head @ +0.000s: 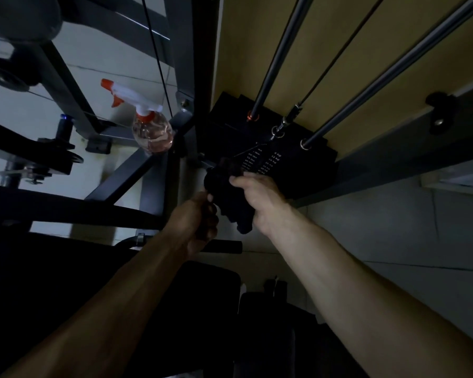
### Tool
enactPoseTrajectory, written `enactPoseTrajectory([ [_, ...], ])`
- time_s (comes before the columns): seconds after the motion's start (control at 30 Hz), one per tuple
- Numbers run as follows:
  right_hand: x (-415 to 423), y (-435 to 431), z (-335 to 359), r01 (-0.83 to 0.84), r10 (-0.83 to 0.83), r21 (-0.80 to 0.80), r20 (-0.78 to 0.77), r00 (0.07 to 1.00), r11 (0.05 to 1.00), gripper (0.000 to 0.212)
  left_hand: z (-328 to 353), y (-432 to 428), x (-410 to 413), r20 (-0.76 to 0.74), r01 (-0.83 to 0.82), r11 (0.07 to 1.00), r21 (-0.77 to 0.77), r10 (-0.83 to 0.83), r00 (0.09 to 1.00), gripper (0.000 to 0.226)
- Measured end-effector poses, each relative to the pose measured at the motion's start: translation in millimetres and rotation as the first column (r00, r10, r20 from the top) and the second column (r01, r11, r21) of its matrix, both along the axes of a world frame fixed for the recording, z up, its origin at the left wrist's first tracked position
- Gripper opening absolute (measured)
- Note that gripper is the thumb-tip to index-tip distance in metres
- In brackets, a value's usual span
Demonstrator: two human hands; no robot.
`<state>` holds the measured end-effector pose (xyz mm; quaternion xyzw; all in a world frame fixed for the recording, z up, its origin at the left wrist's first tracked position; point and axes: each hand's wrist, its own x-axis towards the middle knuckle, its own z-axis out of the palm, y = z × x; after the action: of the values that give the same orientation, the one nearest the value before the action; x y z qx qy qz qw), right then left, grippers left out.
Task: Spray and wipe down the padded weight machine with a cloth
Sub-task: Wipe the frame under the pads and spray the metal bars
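My left hand (pixel 200 221) pinches cloth (pixel 225 190) edge, right hand (pixel 258 199) grips its bulk. Should fold into firm pad, then wipe weight stack (pixel 273 159) just beyond; spray bottle (pixel 150 128) far left.

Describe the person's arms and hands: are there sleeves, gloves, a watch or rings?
The left forearm and right forearm are bare; no sleeves show. The left hand and right hand wear no gloves. No watch or ring is visible, though the light is dim.
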<state>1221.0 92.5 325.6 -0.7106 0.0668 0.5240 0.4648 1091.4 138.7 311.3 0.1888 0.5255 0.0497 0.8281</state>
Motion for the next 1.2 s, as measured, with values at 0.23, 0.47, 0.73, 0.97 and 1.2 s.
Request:
enactPoseTrajectory([
  [0.23, -1, -15, 10, 0.098, -0.055, 0.166, -0.247, 0.968, 0.981, 0.034, 14, 11, 11, 0.054, 0.010, 0.987, -0.159, -0.002, 0.999, 0.041],
  [0.47, -2, -13, 1, 0.122, -0.117, 0.116, -0.047, 0.992, 0.986, 0.009, 8, 2, 14, -0.380, 0.407, 0.734, 0.544, -0.218, 0.899, 0.034],
  [0.73, -6, -21, 9, -0.003, -0.028, 0.150, 0.207, 0.978, 0.989, 0.020, 13, 20, -1, -0.500, 0.542, 0.137, 0.829, -0.251, 0.829, 0.031],
  [0.97, 0, -15, 7, -0.126, 0.074, 0.129, 0.345, 0.936, 0.984, 0.027, 11, 22, 6, -0.276, 0.404, 0.603, 0.688, -0.298, 0.914, 0.032],
  [1.2, -4, -23, 8, -0.370, 0.201, 0.115, 0.675, 0.710, 0.922, 0.035, 10, 32, -12, -0.535, 0.589, 0.180, 0.788, -0.272, 0.800, 0.023],
])
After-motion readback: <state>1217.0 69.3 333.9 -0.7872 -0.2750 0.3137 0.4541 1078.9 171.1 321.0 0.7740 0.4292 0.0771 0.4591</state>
